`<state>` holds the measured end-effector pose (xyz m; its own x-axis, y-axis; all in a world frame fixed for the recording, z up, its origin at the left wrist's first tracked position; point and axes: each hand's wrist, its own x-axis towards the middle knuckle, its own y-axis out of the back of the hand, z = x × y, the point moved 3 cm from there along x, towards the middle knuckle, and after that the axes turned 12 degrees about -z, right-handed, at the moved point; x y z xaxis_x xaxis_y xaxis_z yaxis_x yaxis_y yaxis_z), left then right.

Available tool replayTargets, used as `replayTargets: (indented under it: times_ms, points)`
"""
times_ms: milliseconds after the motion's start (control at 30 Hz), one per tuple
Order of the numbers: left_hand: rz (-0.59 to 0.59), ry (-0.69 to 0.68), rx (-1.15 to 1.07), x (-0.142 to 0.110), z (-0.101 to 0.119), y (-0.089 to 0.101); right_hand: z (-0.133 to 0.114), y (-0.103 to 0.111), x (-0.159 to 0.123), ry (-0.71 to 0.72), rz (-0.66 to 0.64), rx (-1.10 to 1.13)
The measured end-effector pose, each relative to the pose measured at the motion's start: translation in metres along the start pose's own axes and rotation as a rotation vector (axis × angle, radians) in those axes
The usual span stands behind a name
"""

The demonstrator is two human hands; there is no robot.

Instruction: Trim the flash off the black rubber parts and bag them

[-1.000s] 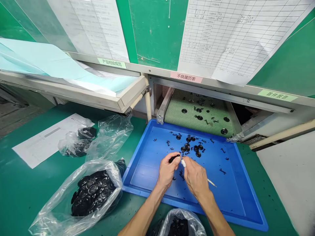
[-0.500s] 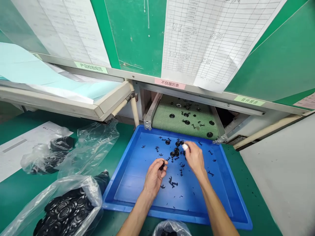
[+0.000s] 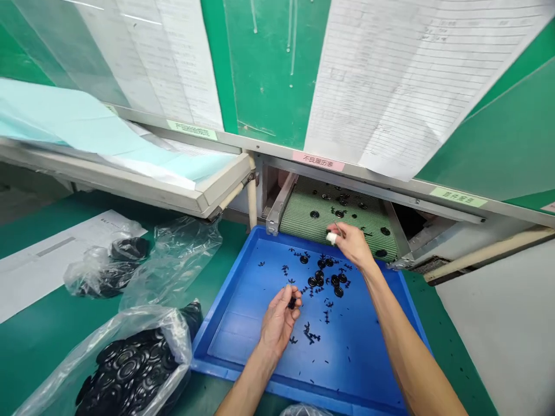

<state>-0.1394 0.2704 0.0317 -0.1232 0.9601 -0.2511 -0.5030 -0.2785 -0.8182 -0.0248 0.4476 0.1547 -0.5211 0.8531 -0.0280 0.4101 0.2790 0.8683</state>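
Well, the left hand hangs low over the middle of a blue plastic tray, its fingers curled in and pinching a small black rubber piece at the tips. The right hand reaches farther out, past the tray's back edge and over a green mesh conveyor belt, with thumb and fingers closed in a narrow pinch. A white wrap covers one fingertip, and a thin pick seems to stick out of that pinch, though it is too fine to make out well.

Black rubber rings lie bunched near the tray's centre among scattered black trimmings; more rings and trimmings sit on the belt. Beyond the tray's left edge, on the green table, a clear plastic bag holds stacked black rings toward the table's near left corner. Farther back lie a smaller bag of black parts, a crumpled clear bag and a printed sheet. Above the belt, ruled paper charts hang on a green board, over a pink label. To the left, a pale blue sheet lies on a cream metal shelf.
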Motion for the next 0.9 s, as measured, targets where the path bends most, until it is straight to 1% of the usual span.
replayTargets:
  times_ms: [100,133,200,233,300,400,467,533,600,733,800,900]
  points:
    - [-0.080,-0.022,0.047,-0.002,-0.001,-0.006,-0.009,-0.036,-0.040,0.054,-0.147,0.411]
    - [-0.102,-0.026,0.053,-0.003,-0.001,-0.007,-0.013,-0.049,-0.052,0.057,-0.193,0.496]
    - [-0.137,-0.038,0.053,-0.003,-0.002,-0.009,-0.021,-0.071,-0.073,0.078,-0.250,0.542]
    - [-0.151,-0.044,0.049,-0.003,-0.003,-0.009,-0.025,-0.079,-0.081,0.099,-0.263,0.536]
    - [-0.167,-0.046,0.044,-0.003,-0.004,-0.008,-0.032,-0.088,-0.091,0.148,-0.265,0.494]
    - [-0.147,-0.029,0.045,-0.002,-0.005,-0.005,-0.036,-0.090,-0.099,0.215,-0.258,0.392]
    - [-0.105,-0.019,0.032,-0.001,-0.005,-0.002,-0.034,-0.088,-0.105,0.266,-0.237,0.328]
    - [-0.075,-0.011,0.010,-0.001,-0.005,0.000,-0.029,-0.089,-0.114,0.285,-0.205,0.274]
    - [-0.075,-0.005,-0.008,-0.001,-0.005,0.000,-0.024,-0.093,-0.123,0.239,-0.171,0.185]
    - [-0.099,-0.004,-0.029,-0.001,-0.004,-0.001,-0.023,-0.104,-0.139,0.064,-0.119,-0.040]
    - [-0.103,-0.002,-0.029,-0.001,-0.005,-0.001,-0.026,-0.107,-0.143,0.045,-0.089,-0.064]
    - [-0.100,-0.012,-0.024,-0.001,-0.006,-0.001,-0.028,-0.109,-0.145,0.067,-0.016,-0.036]
